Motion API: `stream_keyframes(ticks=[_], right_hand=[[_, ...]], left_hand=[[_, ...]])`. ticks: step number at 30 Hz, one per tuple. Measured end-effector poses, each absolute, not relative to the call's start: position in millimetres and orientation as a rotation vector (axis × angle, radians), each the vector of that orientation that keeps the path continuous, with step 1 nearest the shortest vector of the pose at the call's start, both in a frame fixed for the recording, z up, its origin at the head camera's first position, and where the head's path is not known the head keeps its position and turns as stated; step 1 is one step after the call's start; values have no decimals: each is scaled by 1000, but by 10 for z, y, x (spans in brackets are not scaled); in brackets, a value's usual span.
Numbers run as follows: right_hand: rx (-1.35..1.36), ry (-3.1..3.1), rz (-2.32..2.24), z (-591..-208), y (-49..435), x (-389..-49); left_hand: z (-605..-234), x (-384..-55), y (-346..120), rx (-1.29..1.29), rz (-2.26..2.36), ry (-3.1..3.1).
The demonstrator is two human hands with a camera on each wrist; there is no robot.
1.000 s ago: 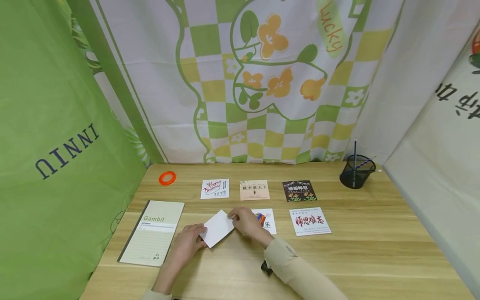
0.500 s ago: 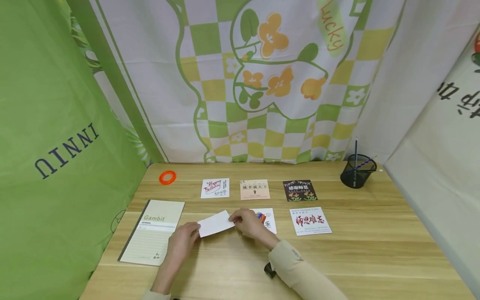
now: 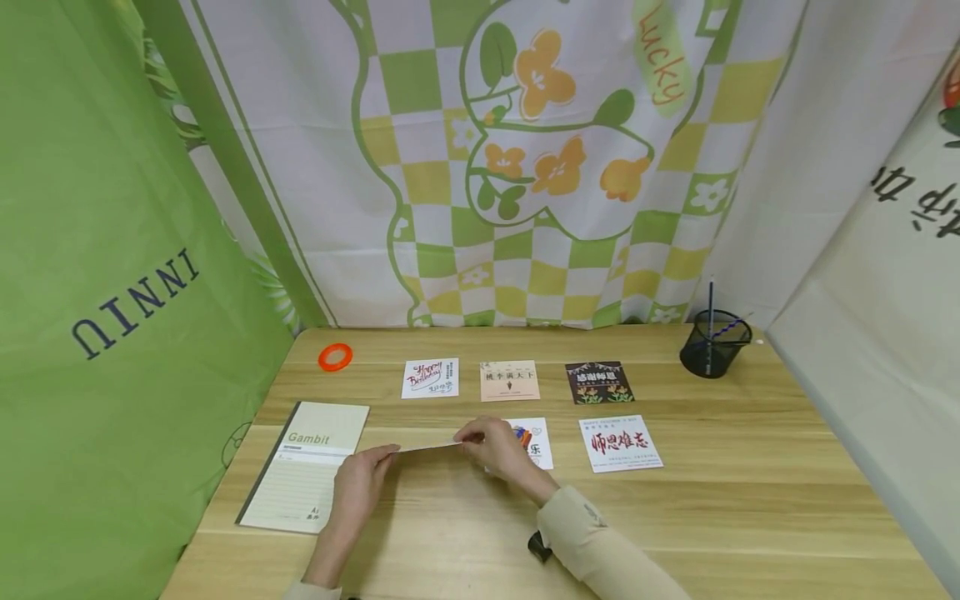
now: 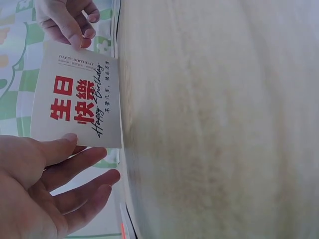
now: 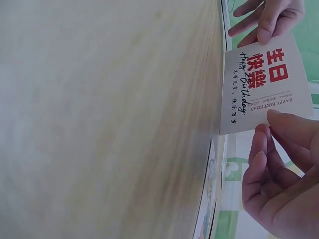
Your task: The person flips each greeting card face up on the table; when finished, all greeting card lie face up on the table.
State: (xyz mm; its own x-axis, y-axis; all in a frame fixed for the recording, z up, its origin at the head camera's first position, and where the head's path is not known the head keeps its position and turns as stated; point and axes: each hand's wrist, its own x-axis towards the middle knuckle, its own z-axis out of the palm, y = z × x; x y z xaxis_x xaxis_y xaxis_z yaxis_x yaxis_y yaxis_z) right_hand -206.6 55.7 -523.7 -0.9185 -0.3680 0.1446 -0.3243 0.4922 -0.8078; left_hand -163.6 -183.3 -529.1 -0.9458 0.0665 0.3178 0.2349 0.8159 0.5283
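Both hands hold a birthday card [image 3: 427,447] above the table, seen nearly edge-on in the head view. Red Chinese characters and black "Happy Birthday" script mark the face of the card [image 4: 75,99] in the left wrist view. My left hand [image 3: 358,492] pinches one side, its thumb on the printed face and the other fingers extended. At the opposite side, my right hand [image 3: 498,450] pinches the card's edge between thumb and fingertips, clear in the right wrist view. Behind the right hand lies a white card with a colourful drawing [image 3: 536,446], partly hidden.
Farther back lie a "Happy Birthday" card [image 3: 430,378], a beige card [image 3: 510,381] and a black card [image 3: 600,383]. A red-lettered card [image 3: 621,443] is to the right. A notebook [image 3: 303,467], an orange ring [image 3: 335,357] and a mesh pen holder [image 3: 715,343] stand around.
The card has turned from showing its blank white side up to nearly edge-on in the head view. My left hand has shifted slightly up and left; the right stays close to its place.
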Motion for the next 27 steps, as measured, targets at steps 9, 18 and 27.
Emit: stream_keyframes(ticks=[9,18,27], right_hand=[[-595,2709,-1424,-5249,559,-2053],[-546,2723,-1383,-5252,564,-2038],[-508,2699,-1343,-5248,571,-2023]], left_hand=[[-5309,-1665,-1834,-152,-929,-2698],[-5307,-1675,-1830,-134,-994,-2661],[-5291,-1685,-1830,-70,-1103,-2692]])
